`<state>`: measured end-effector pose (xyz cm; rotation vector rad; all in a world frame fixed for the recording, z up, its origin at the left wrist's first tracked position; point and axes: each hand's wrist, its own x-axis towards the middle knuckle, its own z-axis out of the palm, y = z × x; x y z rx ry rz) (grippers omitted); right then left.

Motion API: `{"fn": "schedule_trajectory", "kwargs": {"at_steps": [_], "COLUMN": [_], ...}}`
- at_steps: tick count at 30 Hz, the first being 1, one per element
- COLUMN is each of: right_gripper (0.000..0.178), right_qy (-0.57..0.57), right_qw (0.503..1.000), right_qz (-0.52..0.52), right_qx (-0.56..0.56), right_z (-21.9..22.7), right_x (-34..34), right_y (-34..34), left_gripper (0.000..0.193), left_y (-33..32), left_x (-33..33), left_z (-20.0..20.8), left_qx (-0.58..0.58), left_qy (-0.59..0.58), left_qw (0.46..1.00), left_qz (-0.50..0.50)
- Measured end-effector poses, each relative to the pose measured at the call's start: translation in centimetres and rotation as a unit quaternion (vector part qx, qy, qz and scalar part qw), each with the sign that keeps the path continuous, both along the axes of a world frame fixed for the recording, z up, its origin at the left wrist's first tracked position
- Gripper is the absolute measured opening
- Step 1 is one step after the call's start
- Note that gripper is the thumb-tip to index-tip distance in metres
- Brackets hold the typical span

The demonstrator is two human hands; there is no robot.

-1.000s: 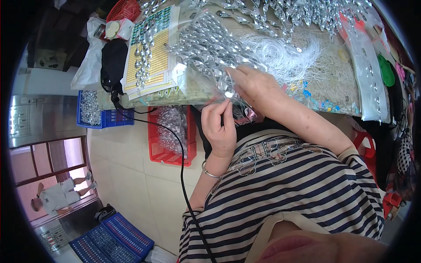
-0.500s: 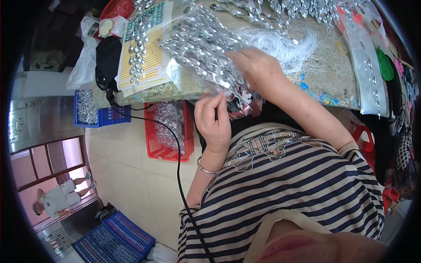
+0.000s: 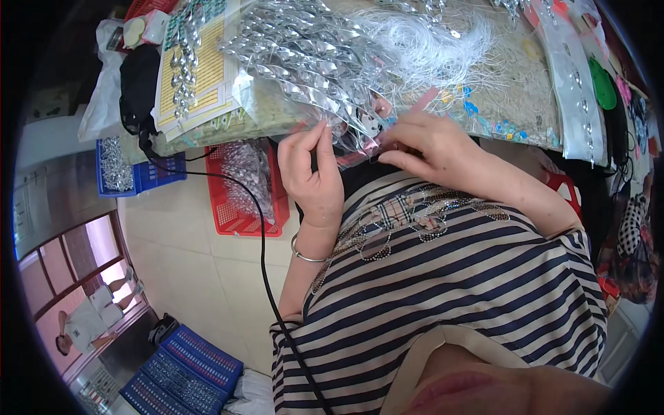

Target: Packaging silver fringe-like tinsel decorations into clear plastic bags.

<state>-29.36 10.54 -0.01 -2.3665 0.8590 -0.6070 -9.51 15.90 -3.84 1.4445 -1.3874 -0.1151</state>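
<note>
A heap of silvery, faceted bead strands (image 3: 304,52) lies under and around clear plastic at the near edge of the table. My left hand (image 3: 311,169) is closed in a pinch, thumb against forefinger, at the plastic's near edge; what sits between the fingertips is too small to make out. To its right, my right hand (image 3: 439,146) has its thumb apart from the fingers, one finger pointing up, beside the heap. Between the hands, the plastic's pinkish lower edge hangs over the table's rim. Behind the right hand spreads a tangle of white thread (image 3: 443,52).
Bead-covered cards (image 3: 200,76) and a black bag (image 3: 138,90) lie left on the table (image 3: 515,90). Below stand a red basket (image 3: 249,207) and a blue crate (image 3: 142,173). A black cable (image 3: 259,249) crosses beside my left arm. A person (image 3: 86,325) is in the background.
My right hand has come off the bead heap toward me and its thumb has spread. My left hand keeps its pinch. The whole view has shifted somewhat.
</note>
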Motion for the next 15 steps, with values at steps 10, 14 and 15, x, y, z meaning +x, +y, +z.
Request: {"fn": "schedule_trajectory", "kwargs": {"at_steps": [10,14,15], "right_gripper": [0.026,0.018,0.016], "right_qy": [0.008,0.046,0.116], "right_qw": [0.998,0.994,0.990], "right_qz": [-0.038,-0.028,-0.023], "right_qx": [-0.058,-0.091,-0.077], "right_z": [-0.6,-1.8,-2.4], "right_x": [3.7,5.5,6.0], "right_y": [-0.6,-2.2,-2.6], "left_gripper": [0.014,0.014,0.014], "left_y": [0.6,0.9,0.9], "left_x": [0.0,-0.2,-0.3], "left_z": [0.0,0.1,0.0], "left_qx": [-0.007,-0.012,-0.006], "left_qy": [0.002,0.006,0.009], "left_qw": [1.000,1.000,1.000], "left_qz": [-0.011,-0.011,-0.017]}}
